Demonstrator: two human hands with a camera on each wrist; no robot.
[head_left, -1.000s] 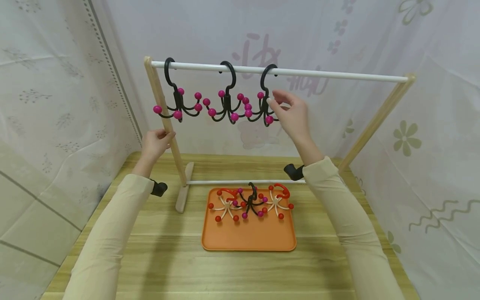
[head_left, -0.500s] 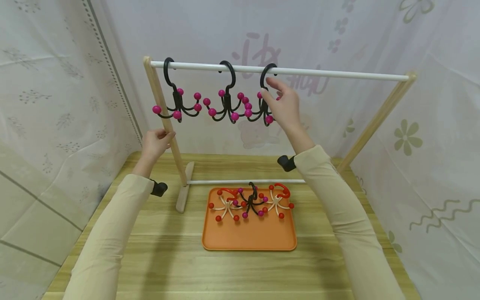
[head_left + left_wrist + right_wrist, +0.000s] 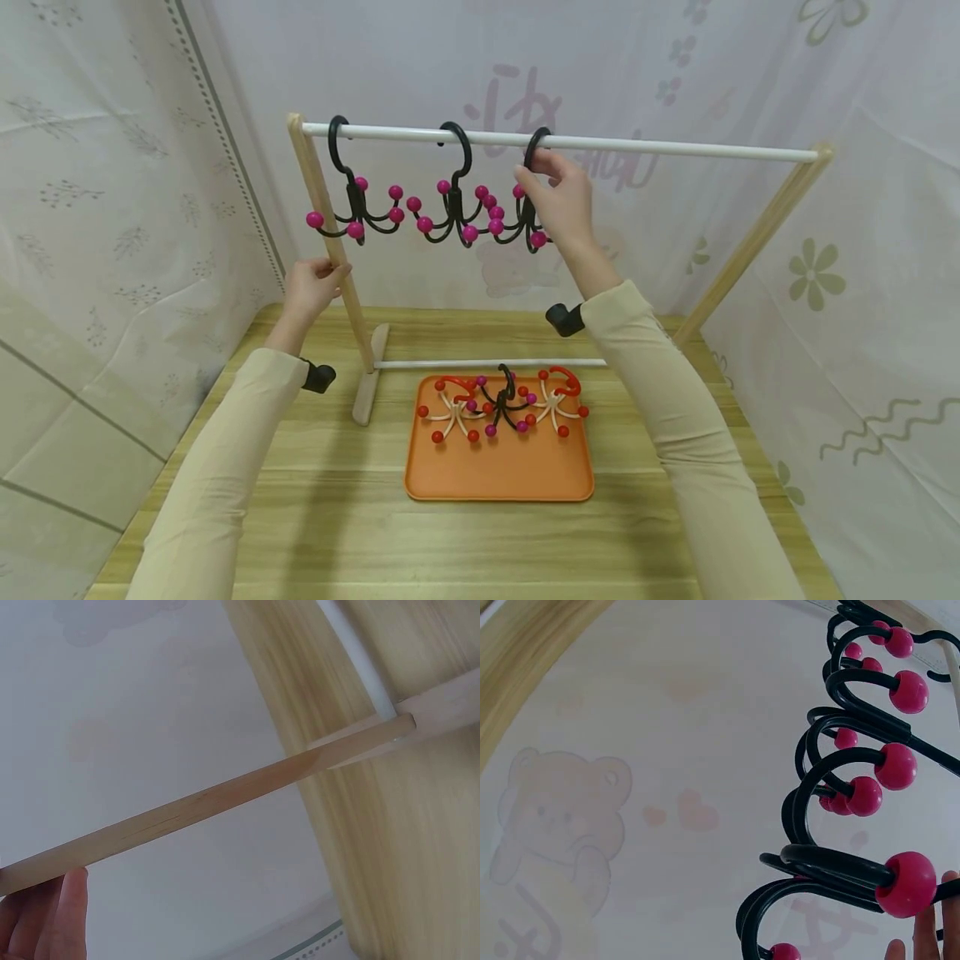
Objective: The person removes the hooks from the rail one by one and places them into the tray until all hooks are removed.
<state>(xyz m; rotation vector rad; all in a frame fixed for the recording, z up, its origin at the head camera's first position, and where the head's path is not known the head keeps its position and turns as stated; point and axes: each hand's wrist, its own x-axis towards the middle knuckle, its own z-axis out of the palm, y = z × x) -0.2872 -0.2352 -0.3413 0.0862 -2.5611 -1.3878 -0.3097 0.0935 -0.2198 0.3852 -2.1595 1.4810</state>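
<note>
Three black multi-hook hangers with pink ball tips hang from the white rail (image 3: 675,149) in the head view. My right hand (image 3: 566,200) pinches the hook's neck on the rightmost hanger (image 3: 538,239), just below the rail. In the right wrist view, fingertips (image 3: 925,937) show at the edge by the nearest black hanger (image 3: 832,862). The left (image 3: 355,200) and middle (image 3: 454,204) hangers hang untouched. My left hand (image 3: 309,292) grips the rack's left wooden post (image 3: 352,312), thumb and fingers against it. The left wrist view shows this post (image 3: 187,810) too.
An orange tray (image 3: 498,479) lies on the wooden table (image 3: 495,550) before the rack. On it are two cream hangers with red hooks (image 3: 455,408) and one black hanger (image 3: 501,403). A lower white bar (image 3: 435,364) and right post (image 3: 750,250) brace the rack.
My right hand has moved left and slightly up, from beside the rightmost hanger's stem to its hook, whose curve has turned slightly. The left hand stays on the post.
</note>
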